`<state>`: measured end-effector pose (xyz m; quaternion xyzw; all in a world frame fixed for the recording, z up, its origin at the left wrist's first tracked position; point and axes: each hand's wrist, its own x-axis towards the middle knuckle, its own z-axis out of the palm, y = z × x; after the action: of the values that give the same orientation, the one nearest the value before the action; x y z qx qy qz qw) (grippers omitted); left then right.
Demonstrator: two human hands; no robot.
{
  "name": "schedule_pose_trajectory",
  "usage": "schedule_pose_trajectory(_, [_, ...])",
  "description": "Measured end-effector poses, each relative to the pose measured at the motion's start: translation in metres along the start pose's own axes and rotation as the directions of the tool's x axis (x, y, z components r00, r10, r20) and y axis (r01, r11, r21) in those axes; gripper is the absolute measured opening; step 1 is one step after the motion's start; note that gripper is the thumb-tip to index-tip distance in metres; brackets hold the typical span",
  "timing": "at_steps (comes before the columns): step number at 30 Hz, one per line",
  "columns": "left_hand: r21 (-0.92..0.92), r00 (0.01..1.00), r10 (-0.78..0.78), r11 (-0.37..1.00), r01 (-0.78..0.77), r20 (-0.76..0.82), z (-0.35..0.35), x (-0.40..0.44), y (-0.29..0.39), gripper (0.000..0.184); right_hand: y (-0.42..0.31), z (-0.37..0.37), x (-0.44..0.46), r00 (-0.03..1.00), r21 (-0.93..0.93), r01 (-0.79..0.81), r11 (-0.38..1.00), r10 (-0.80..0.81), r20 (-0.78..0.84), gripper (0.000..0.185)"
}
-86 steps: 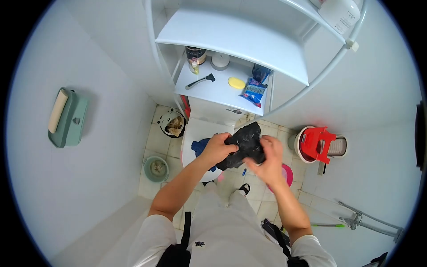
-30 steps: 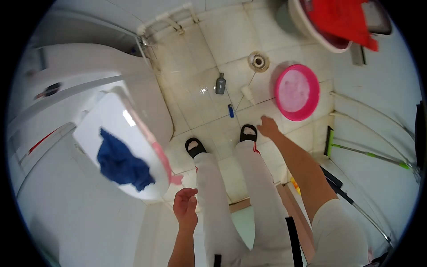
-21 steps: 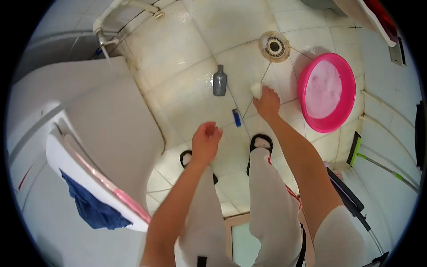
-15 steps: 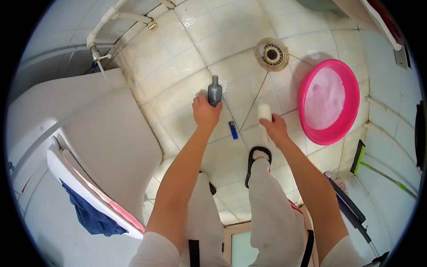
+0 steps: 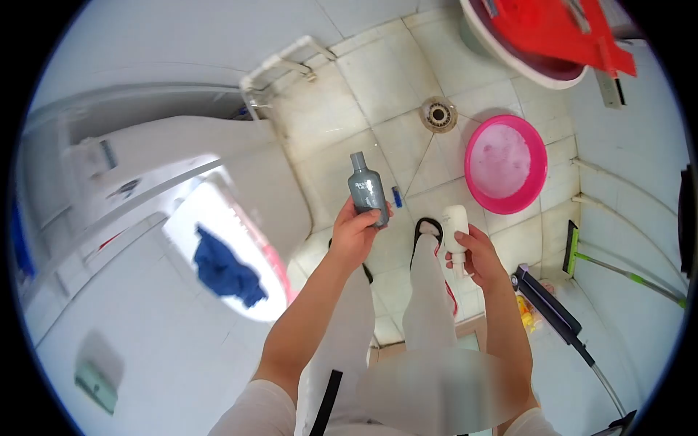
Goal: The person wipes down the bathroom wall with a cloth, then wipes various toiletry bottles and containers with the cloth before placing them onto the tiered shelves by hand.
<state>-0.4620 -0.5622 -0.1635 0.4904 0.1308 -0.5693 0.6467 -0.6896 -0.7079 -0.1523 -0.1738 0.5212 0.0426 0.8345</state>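
Observation:
My left hand (image 5: pixel 356 231) is wrapped round the lower part of a grey bottle (image 5: pixel 366 190), its neck pointing up and away from me. In my right hand (image 5: pixel 481 256) is a white pump bottle (image 5: pixel 456 229), tilted so that its pump end points down towards me. Both bottles are held above the floor, apart from each other. A small blue lighter-like object (image 5: pixel 397 197) lies on the tiles between them. To the right of it stands a pink basin (image 5: pixel 542 166) with foamy liquid inside.
A dark blue cloth (image 5: pixel 227 269) lies on the white toilet lid (image 5: pixel 190 218) at left. Beyond the bottles is a floor drain (image 5: pixel 439 115). A red stool (image 5: pixel 556 33) rests on a tub at upper right. A green squeegee (image 5: pixel 572 248) and a black-headed mop (image 5: pixel 549 301) lean at right.
Both bottles have been picked up off the floor and raised towards me. My left hand has closed round the grey bottle. The view has shifted, showing more of the toilet and the red stool.

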Motion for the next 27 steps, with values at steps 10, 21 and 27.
schedule_pose_trajectory(10, [-0.166,0.907,0.265,0.961,-0.22,0.328,0.208,-0.37,0.247,0.04,-0.138,0.229,-0.413,0.788,-0.405,0.422,0.811,-0.107,0.606,0.068])
schedule_pose_trajectory(21, [-0.351,0.844,0.473,0.857,-0.377,0.251,0.224,-0.56,0.305,0.038,-0.162,0.391,-0.566,0.59,-0.53,0.807,0.261,-0.397,0.703,0.027])
schedule_pose_trajectory(27, [-0.398,0.822,0.54,0.805,-0.44,0.183,0.181,-0.605,0.332,0.038,-0.118,0.467,-0.574,0.58,-0.424,0.812,0.401,-0.473,0.663,0.013])
